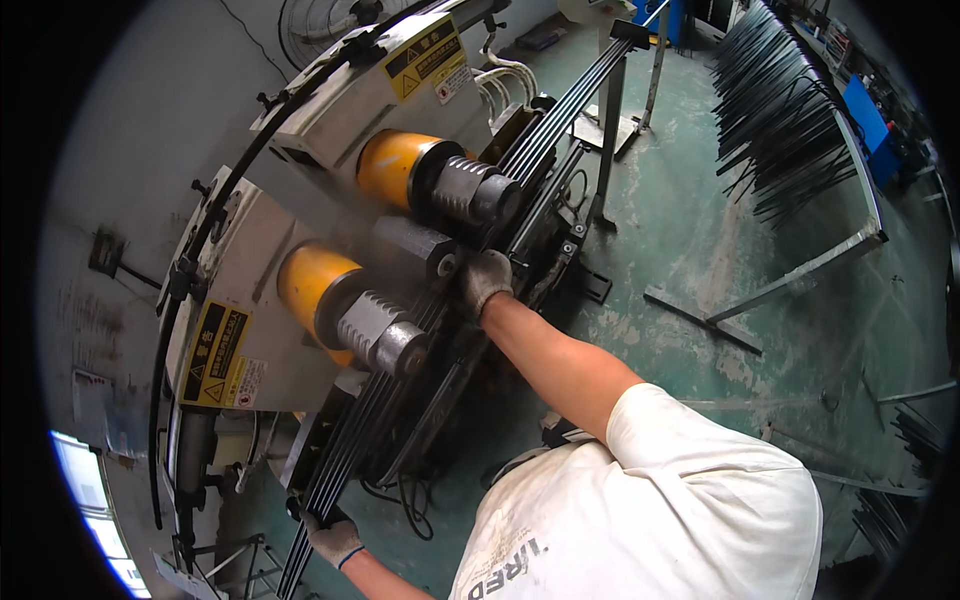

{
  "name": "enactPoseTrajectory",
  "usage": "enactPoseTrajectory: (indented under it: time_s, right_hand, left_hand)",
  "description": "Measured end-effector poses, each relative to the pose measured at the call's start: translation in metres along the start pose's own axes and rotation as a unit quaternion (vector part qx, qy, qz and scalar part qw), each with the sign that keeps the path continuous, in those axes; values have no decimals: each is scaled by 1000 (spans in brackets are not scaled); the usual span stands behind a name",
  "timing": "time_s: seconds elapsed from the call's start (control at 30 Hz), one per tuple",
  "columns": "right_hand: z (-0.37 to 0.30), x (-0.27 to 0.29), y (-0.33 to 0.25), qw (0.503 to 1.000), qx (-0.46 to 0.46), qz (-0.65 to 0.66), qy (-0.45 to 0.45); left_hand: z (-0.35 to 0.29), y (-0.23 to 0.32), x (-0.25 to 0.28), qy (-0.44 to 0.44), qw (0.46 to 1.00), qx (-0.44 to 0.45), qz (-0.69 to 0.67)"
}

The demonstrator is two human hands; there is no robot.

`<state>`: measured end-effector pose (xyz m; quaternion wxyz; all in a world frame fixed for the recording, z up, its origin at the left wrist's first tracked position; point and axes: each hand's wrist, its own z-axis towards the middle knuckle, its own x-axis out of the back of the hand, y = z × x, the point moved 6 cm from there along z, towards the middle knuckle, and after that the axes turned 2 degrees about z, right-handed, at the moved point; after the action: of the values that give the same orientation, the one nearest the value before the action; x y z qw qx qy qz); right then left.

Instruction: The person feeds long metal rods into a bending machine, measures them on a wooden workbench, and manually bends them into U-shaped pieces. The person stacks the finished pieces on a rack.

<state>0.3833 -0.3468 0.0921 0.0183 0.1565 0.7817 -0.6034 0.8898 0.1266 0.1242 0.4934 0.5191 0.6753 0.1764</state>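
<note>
Several long, thin black metal rods (350, 430) lie side by side along a machine with two yellow-collared rollers, an upper one (400, 168) and a lower one (318, 285). At the lower left, my left hand (335, 540), in a grey work glove with dark fingertips, is closed round the near ends of the rods. My right hand (487, 280), also gloved, is at the middle of the machine beside a dark block (415, 250). Its fingers curl downward, and what they grip is hidden.
A slanted metal rack (860, 165) full of black rods stands at the far right on the green floor (670, 230). The far rod ends reach a metal stand (612, 130). Yellow warning labels (425, 55) mark the pale machine housing. More black rods (890, 520) appear at the lower right.
</note>
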Motion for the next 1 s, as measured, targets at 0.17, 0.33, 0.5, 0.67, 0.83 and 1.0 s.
enactPoseTrajectory:
  time_s: [0.17,0.33,0.5,0.67,0.83,1.0]
  right_hand:
    - [-30,4,-31,980,-51,179,71]
    - [-29,5,-28,995,0,86,40]
    - [-35,18,-29,974,-4,224,-39]
    - [-73,55,-35,993,78,89,30]
    - [-104,160,34,993,9,-112,49]
    - [-136,274,182,964,-169,-175,105]
  left_hand:
    - [-27,-16,-24,-29,999,-19,-6]
    - [-46,-28,-31,-145,989,-2,-25]
    - [-119,-58,-97,-256,956,133,-54]
    - [-121,-47,-86,-249,954,143,-88]
    - [-70,2,-26,-167,976,54,-132]
    - [-22,89,60,-103,983,16,-149]
